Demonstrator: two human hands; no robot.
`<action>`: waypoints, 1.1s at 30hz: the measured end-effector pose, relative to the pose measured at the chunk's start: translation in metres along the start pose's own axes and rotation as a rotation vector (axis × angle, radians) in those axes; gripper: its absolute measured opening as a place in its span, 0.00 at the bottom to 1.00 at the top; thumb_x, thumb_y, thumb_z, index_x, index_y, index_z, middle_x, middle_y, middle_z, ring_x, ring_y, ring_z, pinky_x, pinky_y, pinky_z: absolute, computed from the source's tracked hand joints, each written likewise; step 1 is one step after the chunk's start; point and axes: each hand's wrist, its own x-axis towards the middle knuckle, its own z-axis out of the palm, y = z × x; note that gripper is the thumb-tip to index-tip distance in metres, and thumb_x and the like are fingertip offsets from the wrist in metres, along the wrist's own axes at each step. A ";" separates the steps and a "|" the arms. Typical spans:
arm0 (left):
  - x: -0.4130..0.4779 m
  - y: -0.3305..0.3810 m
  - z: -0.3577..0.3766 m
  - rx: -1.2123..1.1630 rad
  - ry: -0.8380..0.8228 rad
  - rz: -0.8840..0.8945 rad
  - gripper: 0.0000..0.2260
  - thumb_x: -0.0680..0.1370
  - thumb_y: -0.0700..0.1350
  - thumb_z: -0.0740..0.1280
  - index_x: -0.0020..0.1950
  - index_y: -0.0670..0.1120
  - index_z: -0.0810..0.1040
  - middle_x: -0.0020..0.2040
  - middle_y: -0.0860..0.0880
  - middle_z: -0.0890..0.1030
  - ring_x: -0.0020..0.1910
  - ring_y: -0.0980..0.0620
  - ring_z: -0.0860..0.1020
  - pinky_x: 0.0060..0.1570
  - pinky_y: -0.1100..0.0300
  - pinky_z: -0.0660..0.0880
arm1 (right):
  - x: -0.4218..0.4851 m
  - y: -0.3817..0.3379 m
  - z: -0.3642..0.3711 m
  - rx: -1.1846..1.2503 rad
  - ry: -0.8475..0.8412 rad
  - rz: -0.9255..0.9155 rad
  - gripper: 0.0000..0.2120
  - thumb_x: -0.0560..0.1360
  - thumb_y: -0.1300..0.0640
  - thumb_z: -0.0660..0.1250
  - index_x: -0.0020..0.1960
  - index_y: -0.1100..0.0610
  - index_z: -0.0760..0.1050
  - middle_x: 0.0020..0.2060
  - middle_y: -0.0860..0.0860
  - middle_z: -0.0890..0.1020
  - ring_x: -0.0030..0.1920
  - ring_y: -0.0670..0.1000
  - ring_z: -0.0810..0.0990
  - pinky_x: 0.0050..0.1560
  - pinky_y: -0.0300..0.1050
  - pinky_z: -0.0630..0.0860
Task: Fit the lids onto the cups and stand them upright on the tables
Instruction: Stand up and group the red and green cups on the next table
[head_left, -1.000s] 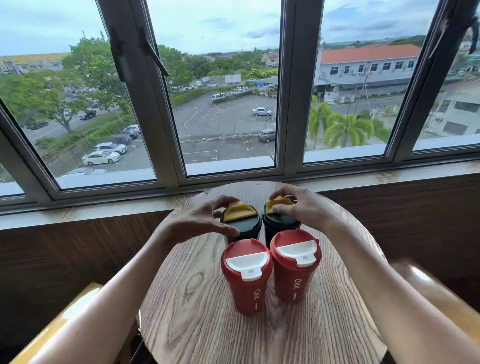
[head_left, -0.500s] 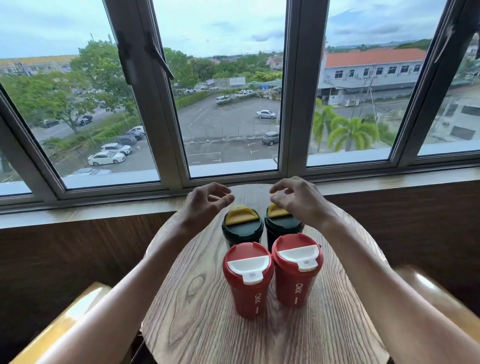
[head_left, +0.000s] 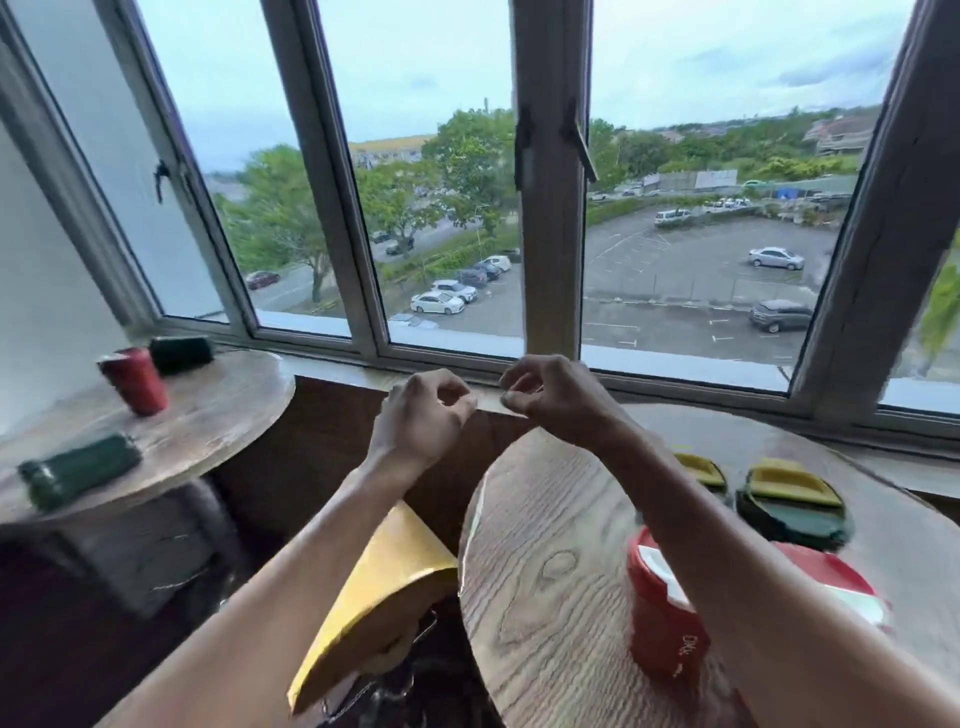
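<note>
On the right round table (head_left: 545, 545) stand two red cups with white-flap lids, one (head_left: 665, 623) partly hidden by my right forearm and the other (head_left: 831, 577) beside it. Behind them are two dark green cups (head_left: 795, 506) (head_left: 701, 470) with yellow-flap lids. My left hand (head_left: 421, 415) and my right hand (head_left: 550, 395) hang in the air by the window sill, fingers loosely curled, holding nothing. On the left round table (head_left: 218, 410) a red cup (head_left: 136, 379) stands, and two dark green cups (head_left: 182, 353) (head_left: 78, 470) lie on their sides, all blurred.
A yellow chair seat (head_left: 384, 587) sits low in the gap between the two tables. A dark wooden wall panel (head_left: 322, 447) and the window sill run behind both tables. A pale wall (head_left: 47, 291) bounds the left side.
My hands have let go of the green cups' lids and lifted off them. The view has swung left, bringing the left table and its cups into sight.
</note>
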 end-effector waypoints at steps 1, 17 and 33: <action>-0.003 -0.014 -0.015 0.037 0.021 -0.033 0.06 0.74 0.51 0.70 0.47 0.52 0.84 0.45 0.53 0.86 0.45 0.51 0.83 0.48 0.55 0.79 | 0.009 -0.013 0.015 0.013 -0.041 -0.025 0.09 0.72 0.56 0.71 0.51 0.55 0.82 0.46 0.53 0.86 0.47 0.50 0.83 0.49 0.42 0.77; -0.051 -0.298 -0.270 0.218 0.263 -0.440 0.01 0.73 0.49 0.71 0.43 0.54 0.82 0.40 0.56 0.82 0.44 0.52 0.82 0.44 0.59 0.77 | 0.092 -0.252 0.307 0.284 -0.315 -0.245 0.07 0.73 0.55 0.70 0.51 0.52 0.81 0.43 0.47 0.84 0.42 0.46 0.81 0.41 0.36 0.72; 0.086 -0.548 -0.367 0.137 0.160 -0.383 0.06 0.75 0.49 0.70 0.50 0.51 0.82 0.47 0.55 0.85 0.46 0.54 0.82 0.46 0.58 0.80 | 0.275 -0.337 0.511 0.289 -0.190 -0.153 0.15 0.71 0.60 0.74 0.38 0.40 0.76 0.36 0.43 0.82 0.37 0.45 0.80 0.47 0.51 0.81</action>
